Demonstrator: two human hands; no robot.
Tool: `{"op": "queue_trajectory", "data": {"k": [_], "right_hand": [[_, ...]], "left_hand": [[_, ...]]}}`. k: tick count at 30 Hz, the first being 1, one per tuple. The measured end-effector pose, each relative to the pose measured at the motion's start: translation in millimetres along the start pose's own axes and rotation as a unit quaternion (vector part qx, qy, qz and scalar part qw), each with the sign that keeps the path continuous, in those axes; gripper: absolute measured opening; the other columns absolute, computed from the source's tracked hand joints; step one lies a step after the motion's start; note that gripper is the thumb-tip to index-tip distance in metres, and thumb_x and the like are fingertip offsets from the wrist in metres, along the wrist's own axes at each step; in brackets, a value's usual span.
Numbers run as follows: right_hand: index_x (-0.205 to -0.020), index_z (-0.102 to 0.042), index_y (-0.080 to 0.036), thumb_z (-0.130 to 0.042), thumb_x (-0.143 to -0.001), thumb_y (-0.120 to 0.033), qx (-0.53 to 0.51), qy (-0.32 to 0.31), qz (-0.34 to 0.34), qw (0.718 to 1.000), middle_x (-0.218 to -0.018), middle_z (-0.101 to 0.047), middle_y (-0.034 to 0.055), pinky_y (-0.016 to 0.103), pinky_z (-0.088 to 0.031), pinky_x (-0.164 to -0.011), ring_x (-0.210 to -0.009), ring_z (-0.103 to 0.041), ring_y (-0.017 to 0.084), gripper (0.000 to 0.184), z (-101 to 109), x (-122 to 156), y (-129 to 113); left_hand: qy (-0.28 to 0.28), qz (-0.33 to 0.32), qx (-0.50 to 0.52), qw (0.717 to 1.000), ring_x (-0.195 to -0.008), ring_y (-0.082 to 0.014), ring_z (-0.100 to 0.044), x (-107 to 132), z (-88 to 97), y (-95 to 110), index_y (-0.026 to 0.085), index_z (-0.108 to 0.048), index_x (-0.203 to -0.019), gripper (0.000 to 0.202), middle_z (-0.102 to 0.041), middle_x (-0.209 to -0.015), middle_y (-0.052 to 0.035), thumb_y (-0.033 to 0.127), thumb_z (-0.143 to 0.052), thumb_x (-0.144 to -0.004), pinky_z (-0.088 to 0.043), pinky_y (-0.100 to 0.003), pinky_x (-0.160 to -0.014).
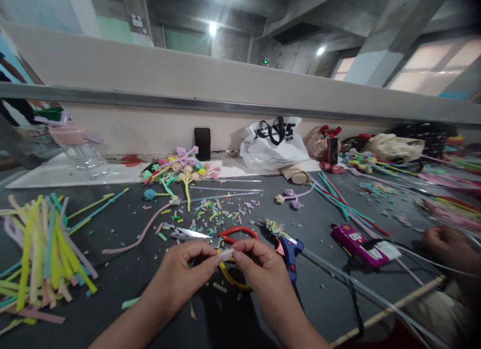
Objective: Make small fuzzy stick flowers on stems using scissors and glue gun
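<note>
Between the fingertips of my left hand and my right hand is a small pale strip piece, pinched at both ends. It looks whitish; its material is hard to make out. Just behind and below my hands lie scissors with red and yellow handles, their blades pointing left. A blue glue gun rests beside my right hand, with a long clear glue stick running off to the lower right. Small cut bits of coloured strip are scattered beyond the scissors.
At left lies a pile of coloured strips. Fuzzy flowers, a phone, a clear bottle and a white bag stand along the back. A magenta device with cables sits right, near another person's hand.
</note>
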State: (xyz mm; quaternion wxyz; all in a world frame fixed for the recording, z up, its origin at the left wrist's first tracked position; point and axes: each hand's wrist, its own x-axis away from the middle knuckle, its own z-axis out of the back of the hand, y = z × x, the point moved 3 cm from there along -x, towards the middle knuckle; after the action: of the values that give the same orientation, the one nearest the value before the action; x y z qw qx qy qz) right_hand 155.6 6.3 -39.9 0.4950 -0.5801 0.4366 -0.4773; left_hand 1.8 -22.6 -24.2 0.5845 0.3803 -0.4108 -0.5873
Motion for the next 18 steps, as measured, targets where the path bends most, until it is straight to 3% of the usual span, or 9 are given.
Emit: {"op": "queue_trajectory", "data": {"k": [8, 12, 15, 18], "right_hand": [[-0.070, -0.064, -0.017, -0.067, -0.066, -0.028, 0.010, -0.003, -0.008, 1.000, -0.066, -0.062, -0.0007, 0.023, -0.040, -0.057, -0.060, -0.053, 0.012, 0.011, -1.9, -1.2, -0.5], [-0.082, -0.063, -0.019, -0.070, -0.063, -0.030, -0.026, -0.024, 0.020, 0.999, -0.076, -0.062, 0.0006, 0.025, -0.043, -0.065, -0.072, -0.057, 0.015, 0.023, 1.0, -1.5, -9.0], [-0.090, -0.061, -0.019, -0.068, -0.067, -0.032, -0.046, -0.005, 0.039, 0.998, -0.082, -0.061, 0.0011, 0.026, -0.043, -0.072, -0.080, -0.057, 0.016, 0.027, 4.6, -1.0, -11.0], [-0.086, -0.061, -0.018, -0.067, -0.068, -0.032, -0.046, 0.017, 0.021, 0.999, -0.079, -0.062, 0.0013, 0.023, -0.043, -0.065, -0.072, -0.056, 0.015, 0.023, 5.6, -1.4, -3.8]], "left_hand": [[-0.002, -0.004, -0.012, 1.000, -0.060, -0.0129, -0.050, -2.1, 0.8, 3.3, 0.014, -0.064, -0.067, 0.028, -0.057, -0.062, -0.0011, 0.038, -0.053, -0.076, -0.040, -0.021, -0.054], [0.019, -0.023, -0.039, 0.999, -0.067, -0.0154, -0.056, -4.5, 2.5, -2.4, 0.016, -0.066, -0.073, 0.024, -0.062, -0.068, -0.0024, 0.036, -0.054, -0.076, -0.043, -0.024, -0.060], [0.051, -0.064, -0.077, 0.994, -0.070, -0.0165, -0.058, -5.3, 3.5, -8.1, 0.017, -0.065, -0.077, 0.020, -0.065, -0.073, -0.0028, 0.034, -0.054, -0.077, -0.045, -0.026, -0.063], [0.100, -0.146, -0.135, 0.975, -0.072, -0.0170, -0.059, -3.1, 3.9, -10.1, 0.018, -0.064, -0.080, 0.015, -0.066, -0.077, -0.0039, 0.029, -0.054, -0.079, -0.045, -0.029, -0.067]]}}
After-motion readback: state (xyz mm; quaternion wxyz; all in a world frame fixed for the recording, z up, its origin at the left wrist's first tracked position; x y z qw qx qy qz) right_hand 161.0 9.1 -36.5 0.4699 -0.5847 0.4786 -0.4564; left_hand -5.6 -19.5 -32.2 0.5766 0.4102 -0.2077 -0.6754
